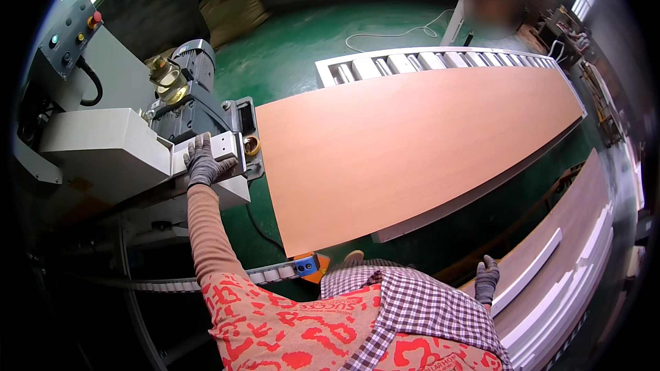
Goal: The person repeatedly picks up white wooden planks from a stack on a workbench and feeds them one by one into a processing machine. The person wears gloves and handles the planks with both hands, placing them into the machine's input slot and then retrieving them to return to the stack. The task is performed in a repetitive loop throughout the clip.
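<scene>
My left hand point(201, 160), in a grey glove, rests with fingers spread on the white metal block point(223, 145) at the head of a machine. Right beside that block lies the near-left end of a large tan wooden panel point(412, 144), which rests flat on a roller conveyor. My right hand point(487, 279), also gloved, hangs at my right side with its fingers loosely bent and apart. I see nothing in it. It is close to a long white strip point(528, 271) lying on a brown board point(584, 199); whether they touch I cannot tell.
A control box point(69, 38) with a red knob stands at the upper left, above a grey motor point(196, 62). Conveyor rollers point(399, 63) run along the panel's far edge. A blue and orange fitting point(307, 266) sits by the panel's near corner. A large sack point(230, 10) stands behind.
</scene>
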### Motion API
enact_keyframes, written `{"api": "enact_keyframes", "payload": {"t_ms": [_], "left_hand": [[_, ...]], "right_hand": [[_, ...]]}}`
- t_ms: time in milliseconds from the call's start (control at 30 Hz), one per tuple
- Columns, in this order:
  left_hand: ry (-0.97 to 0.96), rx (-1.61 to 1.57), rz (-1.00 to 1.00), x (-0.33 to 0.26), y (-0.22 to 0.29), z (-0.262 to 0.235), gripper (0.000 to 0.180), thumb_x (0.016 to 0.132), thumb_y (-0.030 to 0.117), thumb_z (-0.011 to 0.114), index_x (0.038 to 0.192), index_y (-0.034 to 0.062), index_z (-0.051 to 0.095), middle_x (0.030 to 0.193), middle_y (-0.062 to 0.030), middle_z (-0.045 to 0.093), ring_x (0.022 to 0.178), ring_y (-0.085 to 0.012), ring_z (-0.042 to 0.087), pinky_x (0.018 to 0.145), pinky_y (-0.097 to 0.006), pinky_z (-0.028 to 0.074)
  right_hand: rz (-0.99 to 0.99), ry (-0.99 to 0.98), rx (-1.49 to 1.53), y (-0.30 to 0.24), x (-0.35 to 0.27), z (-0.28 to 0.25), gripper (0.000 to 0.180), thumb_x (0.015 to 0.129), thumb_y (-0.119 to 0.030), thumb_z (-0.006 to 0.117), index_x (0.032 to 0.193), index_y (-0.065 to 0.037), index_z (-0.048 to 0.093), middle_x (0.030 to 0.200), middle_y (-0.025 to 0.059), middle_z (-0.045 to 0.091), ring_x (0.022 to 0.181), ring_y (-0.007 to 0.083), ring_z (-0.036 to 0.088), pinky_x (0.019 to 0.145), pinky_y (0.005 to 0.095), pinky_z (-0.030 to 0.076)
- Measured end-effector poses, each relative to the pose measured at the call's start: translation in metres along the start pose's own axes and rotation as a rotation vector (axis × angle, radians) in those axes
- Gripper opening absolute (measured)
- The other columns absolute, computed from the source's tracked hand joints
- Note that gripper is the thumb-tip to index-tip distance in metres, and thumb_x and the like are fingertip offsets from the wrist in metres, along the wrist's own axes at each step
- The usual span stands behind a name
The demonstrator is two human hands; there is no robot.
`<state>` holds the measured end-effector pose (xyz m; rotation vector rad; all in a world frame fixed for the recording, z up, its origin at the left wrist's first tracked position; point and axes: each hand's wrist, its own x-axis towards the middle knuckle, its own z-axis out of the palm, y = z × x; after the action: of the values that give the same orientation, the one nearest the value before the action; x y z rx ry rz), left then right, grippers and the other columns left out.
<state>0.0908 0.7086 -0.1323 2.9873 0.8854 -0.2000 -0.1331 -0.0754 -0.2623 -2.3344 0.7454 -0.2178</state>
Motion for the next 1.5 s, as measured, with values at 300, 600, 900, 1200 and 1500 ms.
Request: {"api": "enact_keyframes", "payload": {"t_ms": [300,600,900,1200,1500], "left_hand": [[0.022,-0.078,0.259,0.027,0.073,0.003,0.097,0.05,0.057,0.084,0.127,0.0074,0.053,0.121,-0.0177,0.06,0.12,-0.0348,0.052,0.106,-0.049,0.034],[-0.026,0.1,0.465,0.007,0.177,-0.009,0.083,0.053,0.03,0.083,0.127,0.0114,0.053,0.119,-0.0126,0.062,0.113,-0.0328,0.058,0.095,-0.049,0.045],[-0.062,0.0,0.77,-0.109,0.29,-0.008,0.067,0.056,0.03,0.077,0.117,0.0085,0.058,0.108,-0.0182,0.063,0.1,-0.0345,0.063,0.088,-0.046,0.05],[-0.165,-0.134,1.482,-0.388,0.416,0.032,0.055,0.06,0.026,0.077,0.109,0.0038,0.063,0.098,-0.017,0.065,0.092,-0.0331,0.064,0.079,-0.046,0.05],[-0.728,0.101,1.952,-0.556,0.451,0.028,0.044,0.075,0.031,0.07,0.109,0.0022,0.064,0.099,-0.0227,0.068,0.093,-0.0353,0.066,0.084,-0.044,0.049]], "right_hand": [[0.004,-0.089,-0.031,0.037,-0.025,0.012,0.029,0.089,-0.009,0.061,0.116,0.003,0.063,0.115,0.0163,0.066,0.107,0.0246,0.063,0.096,0.034,0.049],[0.027,-0.138,0.015,-0.007,-0.061,-0.007,0.029,0.09,-0.01,0.06,0.117,0.003,0.062,0.114,0.0169,0.065,0.106,0.0244,0.063,0.096,0.0341,0.049],[-0.151,-0.21,0.283,-0.056,-0.033,-0.025,0.031,0.09,-0.01,0.063,0.118,0.003,0.061,0.116,0.0158,0.064,0.108,0.0239,0.062,0.098,0.0344,0.048],[-0.817,-0.329,-0.315,-0.147,-0.009,-0.072,0.118,0.058,-0.049,0.087,0.147,-0.002,0.026,0.145,0.0227,0.037,0.134,0.0377,0.037,0.112,0.0435,0.03],[-0.295,-0.478,-0.184,0.02,-0.105,-0.11,0.117,0.067,-0.039,0.08,0.152,-0.012,0.005,0.15,0.0278,0.023,0.135,0.0432,0.035,0.113,0.0436,0.031]]}}
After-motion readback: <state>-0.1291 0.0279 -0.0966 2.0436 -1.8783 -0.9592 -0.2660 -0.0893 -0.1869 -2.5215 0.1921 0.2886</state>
